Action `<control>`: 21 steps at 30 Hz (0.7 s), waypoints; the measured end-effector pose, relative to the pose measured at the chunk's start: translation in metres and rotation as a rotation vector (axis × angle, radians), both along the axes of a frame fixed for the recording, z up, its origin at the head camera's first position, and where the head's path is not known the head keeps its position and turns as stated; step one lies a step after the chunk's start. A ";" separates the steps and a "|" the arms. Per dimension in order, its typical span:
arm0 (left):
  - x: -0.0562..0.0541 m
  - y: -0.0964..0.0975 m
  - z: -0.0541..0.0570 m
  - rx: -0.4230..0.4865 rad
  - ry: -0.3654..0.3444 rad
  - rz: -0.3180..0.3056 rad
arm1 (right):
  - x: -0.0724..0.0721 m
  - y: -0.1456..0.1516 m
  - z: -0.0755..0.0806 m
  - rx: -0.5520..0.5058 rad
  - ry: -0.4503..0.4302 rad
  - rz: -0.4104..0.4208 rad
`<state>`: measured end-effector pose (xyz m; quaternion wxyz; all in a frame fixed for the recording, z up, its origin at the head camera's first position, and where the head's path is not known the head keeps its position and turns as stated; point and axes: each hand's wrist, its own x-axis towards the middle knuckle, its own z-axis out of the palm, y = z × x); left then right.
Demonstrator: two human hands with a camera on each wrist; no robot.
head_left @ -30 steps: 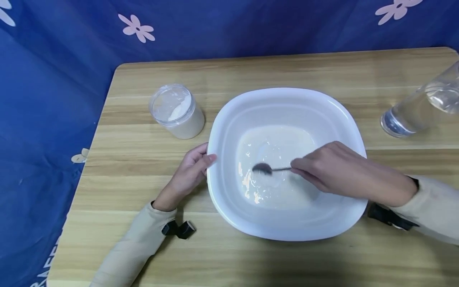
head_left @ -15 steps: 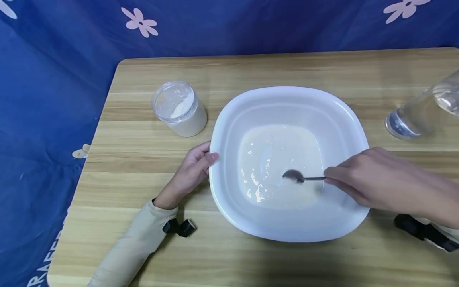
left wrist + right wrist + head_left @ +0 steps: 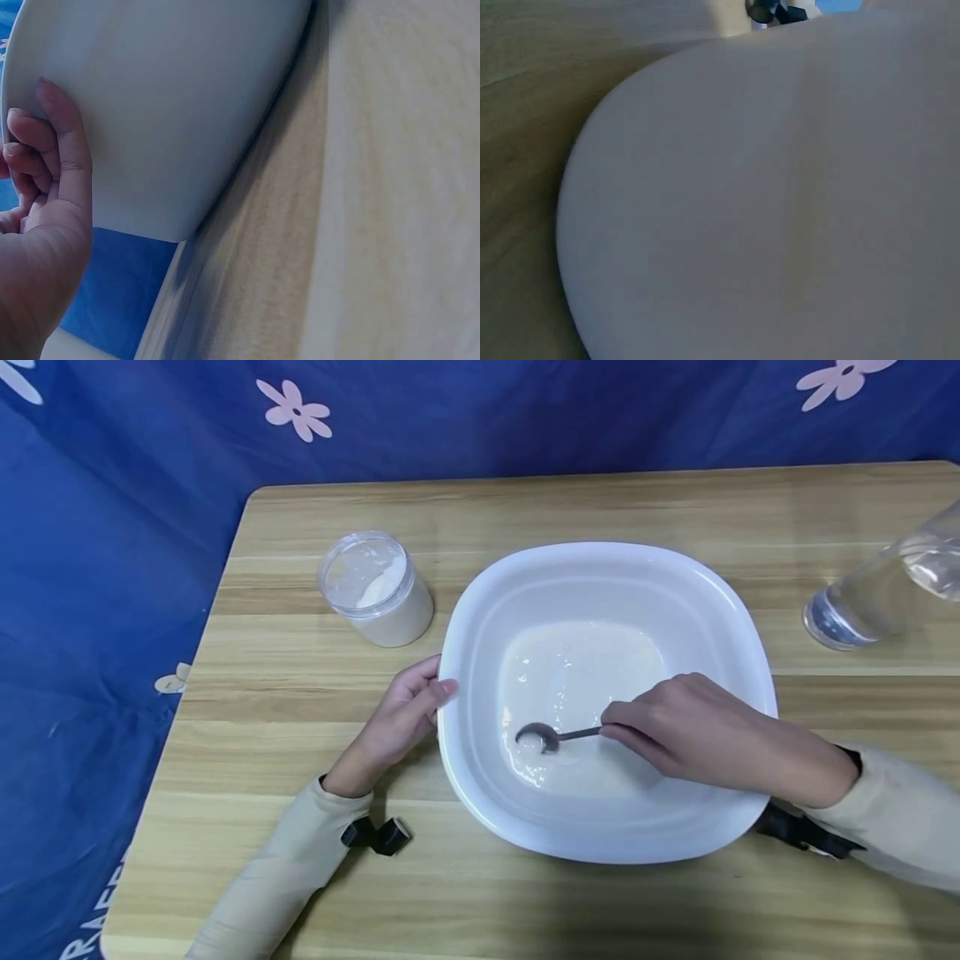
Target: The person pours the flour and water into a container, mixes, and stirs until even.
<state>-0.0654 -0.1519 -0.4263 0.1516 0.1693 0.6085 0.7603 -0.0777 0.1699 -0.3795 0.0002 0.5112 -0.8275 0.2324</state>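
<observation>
A white oval basin [image 3: 600,835] stands on the wooden table with a shallow layer of whitish liquid [image 3: 585,660] in its bottom. My left hand [image 3: 397,718] grips the basin's left rim, thumb on top; in the left wrist view the fingers of that hand [image 3: 56,172] curl under the rim against the outer wall. My right hand [image 3: 682,735] reaches over the right rim and pinches the handle of a metal spoon [image 3: 547,737], whose bowl sits low in the liquid at the left-front of the basin. The right wrist view shows only the basin's outside [image 3: 742,202].
Behind the left hand is an open clear jar [image 3: 382,597] partly filled with white powder. A tall clear glass vessel [image 3: 870,593] with water stands at the right. A blue flowered cloth [image 3: 525,418] hangs behind the table [image 3: 300,710].
The spoon first swept to the right through the basin with my right hand, then back to the left and slightly nearer. My left hand keeps its grip on the rim.
</observation>
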 end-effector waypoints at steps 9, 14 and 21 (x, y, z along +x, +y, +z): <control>0.000 0.000 0.000 -0.006 -0.017 0.000 | -0.007 0.000 -0.002 -0.062 0.063 -0.060; 0.000 0.000 0.000 -0.008 -0.017 0.004 | -0.005 -0.004 -0.002 -0.133 -0.157 0.003; 0.000 0.000 0.000 -0.011 -0.014 0.004 | 0.000 -0.005 -0.007 -0.090 -0.365 0.007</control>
